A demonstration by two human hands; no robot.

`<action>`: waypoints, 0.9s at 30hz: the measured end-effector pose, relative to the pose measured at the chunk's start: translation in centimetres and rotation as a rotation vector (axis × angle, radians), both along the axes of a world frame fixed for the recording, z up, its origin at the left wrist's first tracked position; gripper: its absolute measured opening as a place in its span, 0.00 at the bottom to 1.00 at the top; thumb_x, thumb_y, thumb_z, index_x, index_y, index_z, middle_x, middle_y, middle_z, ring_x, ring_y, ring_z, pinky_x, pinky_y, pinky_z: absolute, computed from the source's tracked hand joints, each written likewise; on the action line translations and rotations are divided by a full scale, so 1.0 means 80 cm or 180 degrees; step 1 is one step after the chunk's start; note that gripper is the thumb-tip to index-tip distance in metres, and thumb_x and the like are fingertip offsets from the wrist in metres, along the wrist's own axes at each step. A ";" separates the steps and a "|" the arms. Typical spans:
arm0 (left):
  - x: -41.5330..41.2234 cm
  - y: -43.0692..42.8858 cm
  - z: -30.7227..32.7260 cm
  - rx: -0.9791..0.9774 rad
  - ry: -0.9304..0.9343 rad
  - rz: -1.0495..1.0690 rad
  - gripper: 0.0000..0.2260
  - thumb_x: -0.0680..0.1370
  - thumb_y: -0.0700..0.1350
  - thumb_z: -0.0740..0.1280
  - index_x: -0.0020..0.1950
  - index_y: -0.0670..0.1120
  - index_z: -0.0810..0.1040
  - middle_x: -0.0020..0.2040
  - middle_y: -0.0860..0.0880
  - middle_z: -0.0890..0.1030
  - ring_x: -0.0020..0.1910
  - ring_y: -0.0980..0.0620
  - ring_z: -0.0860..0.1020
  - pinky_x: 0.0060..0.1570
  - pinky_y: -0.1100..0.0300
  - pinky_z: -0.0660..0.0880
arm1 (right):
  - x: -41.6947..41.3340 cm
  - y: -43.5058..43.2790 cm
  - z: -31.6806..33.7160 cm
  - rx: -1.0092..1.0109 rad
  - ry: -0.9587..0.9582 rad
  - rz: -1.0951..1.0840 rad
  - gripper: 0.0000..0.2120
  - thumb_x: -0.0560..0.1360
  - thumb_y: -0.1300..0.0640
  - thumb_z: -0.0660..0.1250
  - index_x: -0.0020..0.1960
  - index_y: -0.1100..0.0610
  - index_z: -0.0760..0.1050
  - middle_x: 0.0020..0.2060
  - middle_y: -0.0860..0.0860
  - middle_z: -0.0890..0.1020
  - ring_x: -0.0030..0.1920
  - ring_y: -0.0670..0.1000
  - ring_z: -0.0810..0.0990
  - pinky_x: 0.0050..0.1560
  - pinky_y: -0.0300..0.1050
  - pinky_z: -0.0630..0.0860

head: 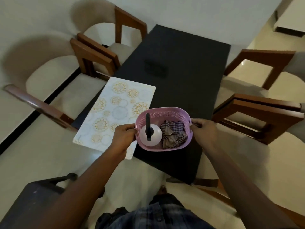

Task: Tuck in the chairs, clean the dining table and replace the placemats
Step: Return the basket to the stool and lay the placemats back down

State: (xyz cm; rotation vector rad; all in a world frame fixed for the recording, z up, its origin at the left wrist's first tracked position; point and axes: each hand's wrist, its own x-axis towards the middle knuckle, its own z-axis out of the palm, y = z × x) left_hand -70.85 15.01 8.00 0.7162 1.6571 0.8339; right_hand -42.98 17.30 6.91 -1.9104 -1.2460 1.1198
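At the far left, 2 wooden chairs with pale padded seats stand pulled away from the counter [181,63]: the nearer chair [49,90] sits well out from the edge, and the farther chair [105,38] stands beside it with its seat close to the counter's side. Down in the near-left corner is a dark stool [33,200] on the floor.

Next comes a pale placemat [115,109] printed with gold and grey rosettes. It lies askew on the counter's near-left part, its near end hanging out past the edge. The left hand [123,134] is above that overhanging end, fingers curled round the left rim of a pink plastic basket [165,111].

The basket is held between the 2 hands over the near end of the dark counter, just right of the placemat; whether its base touches the surface I cannot tell. Inside it, on the left, stands a white spray bottle [151,134] with a black nozzle, right beside the left hand. On the right lies a crumpled checked cloth [173,134].

The right hand [204,131] grips the basket's right handle, fingers curled.

Farther up the counter sits a dark shape, too blurred to name.

On the right, 2 more wooden chairs stand out from the counter, a nearer right chair [257,116] and a farther right chair [260,66].
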 end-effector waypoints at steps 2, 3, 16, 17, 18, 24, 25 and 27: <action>-0.039 -0.019 0.008 0.0055 -0.0036 0.0180 0.16 0.78 0.30 0.67 0.43 0.48 0.88 0.44 0.45 0.89 0.48 0.43 0.87 0.57 0.46 0.84 | -0.036 0.004 0.007 0.0012 0.0017 0.0146 0.09 0.81 0.56 0.70 0.57 0.47 0.85 0.47 0.47 0.88 0.40 0.44 0.84 0.37 0.39 0.78; -0.064 -0.031 0.012 0.0068 -0.0044 0.0302 0.15 0.78 0.31 0.67 0.43 0.48 0.88 0.44 0.46 0.89 0.49 0.43 0.87 0.57 0.46 0.83 | -0.062 0.005 0.012 0.0055 0.0033 0.0242 0.10 0.81 0.57 0.70 0.59 0.49 0.85 0.48 0.46 0.88 0.40 0.44 0.84 0.37 0.38 0.77; -0.365 -0.246 0.024 0.0260 0.0044 0.1555 0.12 0.81 0.33 0.66 0.50 0.46 0.87 0.53 0.42 0.87 0.54 0.43 0.85 0.60 0.46 0.82 | -0.420 -0.071 0.017 0.0515 -0.0053 0.1504 0.10 0.78 0.61 0.72 0.57 0.56 0.87 0.45 0.50 0.88 0.45 0.48 0.86 0.53 0.52 0.83; -0.381 -0.261 0.021 0.0235 0.0062 0.1641 0.12 0.81 0.34 0.65 0.52 0.45 0.87 0.54 0.42 0.87 0.55 0.43 0.85 0.60 0.46 0.82 | -0.443 -0.077 0.015 0.0501 -0.0043 0.1594 0.09 0.77 0.62 0.72 0.56 0.56 0.87 0.45 0.50 0.88 0.45 0.49 0.86 0.53 0.53 0.84; -0.396 -0.277 0.018 0.0217 0.0079 0.1741 0.12 0.82 0.34 0.65 0.54 0.43 0.87 0.55 0.42 0.87 0.56 0.43 0.85 0.61 0.46 0.82 | -0.466 -0.084 0.012 0.0476 -0.0047 0.1706 0.09 0.77 0.62 0.72 0.56 0.56 0.87 0.44 0.50 0.88 0.45 0.49 0.86 0.53 0.54 0.84; -0.484 -0.369 -0.014 0.0009 0.0033 0.2537 0.12 0.82 0.34 0.64 0.52 0.44 0.86 0.55 0.41 0.86 0.57 0.41 0.84 0.60 0.44 0.82 | -0.610 -0.128 -0.023 0.0292 -0.0172 0.2561 0.11 0.79 0.59 0.71 0.60 0.54 0.86 0.47 0.48 0.88 0.44 0.48 0.87 0.44 0.45 0.85; -0.497 -0.382 -0.021 -0.0047 0.0024 0.2694 0.11 0.81 0.34 0.65 0.53 0.43 0.87 0.55 0.41 0.86 0.57 0.40 0.84 0.61 0.43 0.82 | -0.633 -0.134 -0.032 0.0231 -0.0166 0.2694 0.11 0.80 0.59 0.71 0.60 0.54 0.86 0.47 0.48 0.88 0.43 0.48 0.87 0.44 0.45 0.85; -0.515 -0.405 -0.033 -0.0135 -0.0027 0.2922 0.12 0.79 0.32 0.65 0.51 0.43 0.87 0.55 0.41 0.86 0.56 0.40 0.84 0.58 0.45 0.83 | -0.671 -0.144 -0.051 0.0090 -0.0124 0.2880 0.11 0.80 0.61 0.70 0.60 0.56 0.86 0.46 0.50 0.89 0.42 0.49 0.86 0.46 0.52 0.85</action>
